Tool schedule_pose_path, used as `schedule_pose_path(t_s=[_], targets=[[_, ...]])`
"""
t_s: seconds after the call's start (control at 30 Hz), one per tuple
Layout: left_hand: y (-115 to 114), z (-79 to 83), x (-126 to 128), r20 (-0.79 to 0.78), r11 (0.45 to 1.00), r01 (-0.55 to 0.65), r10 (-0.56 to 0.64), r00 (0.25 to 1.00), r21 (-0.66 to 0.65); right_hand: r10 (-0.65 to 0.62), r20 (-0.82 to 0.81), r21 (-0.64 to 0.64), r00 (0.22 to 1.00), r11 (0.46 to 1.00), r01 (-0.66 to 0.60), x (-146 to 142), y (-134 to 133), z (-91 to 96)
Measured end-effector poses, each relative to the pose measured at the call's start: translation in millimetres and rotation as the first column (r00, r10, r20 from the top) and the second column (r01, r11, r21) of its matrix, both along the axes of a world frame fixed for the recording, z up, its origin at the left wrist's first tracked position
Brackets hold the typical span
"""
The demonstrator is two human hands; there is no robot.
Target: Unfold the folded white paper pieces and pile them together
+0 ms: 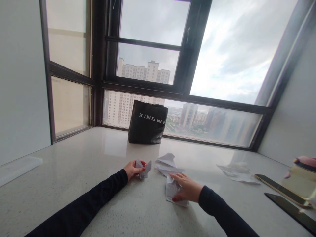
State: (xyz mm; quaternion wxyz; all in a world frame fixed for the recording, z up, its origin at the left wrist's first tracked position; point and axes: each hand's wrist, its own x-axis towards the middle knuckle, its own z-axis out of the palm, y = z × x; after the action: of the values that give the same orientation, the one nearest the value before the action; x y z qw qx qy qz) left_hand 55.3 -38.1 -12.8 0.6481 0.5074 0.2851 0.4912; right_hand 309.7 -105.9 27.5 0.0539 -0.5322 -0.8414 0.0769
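My left hand (134,170) is closed around a small folded piece of printed paper (147,170), thumb in front, just above the countertop. To its right, my right hand (187,187) lies over a white sheet of paper (171,191), fingers stretched and thumb apart. Its palm hides part of that sheet. Directly beyond the fingertips are more creased paper pieces (166,160), overlapping one another on the counter.
A black bag (147,123) with white lettering stands by the window. Crumpled clear plastic (237,171) lies at right, beside a phone (281,190), a dark flat device (291,210) and a pink-topped container (302,177). A whitish strip (21,168) lies on the left.
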Motion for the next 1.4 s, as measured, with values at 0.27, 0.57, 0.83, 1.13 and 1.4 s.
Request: schedule_pose_path(t_s=[0.27, 0.57, 0.83, 1.13, 1.4], targets=[[-13, 15.8, 11, -0.031, 0.999, 0.0, -0.001, 1.0, -0.036, 0.016, -0.218, 0.165, 0.976, 0.986, 0.021, -13, -6, 30.3], [-63, 33.9, 47, 0.059, 0.984, 0.147, -0.153, 0.986, 0.102, -0.009, -0.788, -0.126, 0.615, 0.981, -0.147, -46, -9, 22.1], [-53, 28.7, 40, -0.112, 0.989, 0.125, -0.116, 0.987, 0.08, -0.251, -0.66, -0.462, 0.708, 0.879, -0.12, -6, -31, 29.0], [-40, 23.5, 30, -0.197, 0.994, 0.067, -0.049, 0.979, 0.088, -0.257, -0.206, -0.091, 0.944, 0.966, 0.243, 2, -45, -1.1], [-37, 28.2, 30, -0.342, 0.974, 0.082, -0.004, 0.94, 0.213, -0.134, -0.287, 0.266, 0.948, 0.94, 0.213, -1, -48, 31.2]])
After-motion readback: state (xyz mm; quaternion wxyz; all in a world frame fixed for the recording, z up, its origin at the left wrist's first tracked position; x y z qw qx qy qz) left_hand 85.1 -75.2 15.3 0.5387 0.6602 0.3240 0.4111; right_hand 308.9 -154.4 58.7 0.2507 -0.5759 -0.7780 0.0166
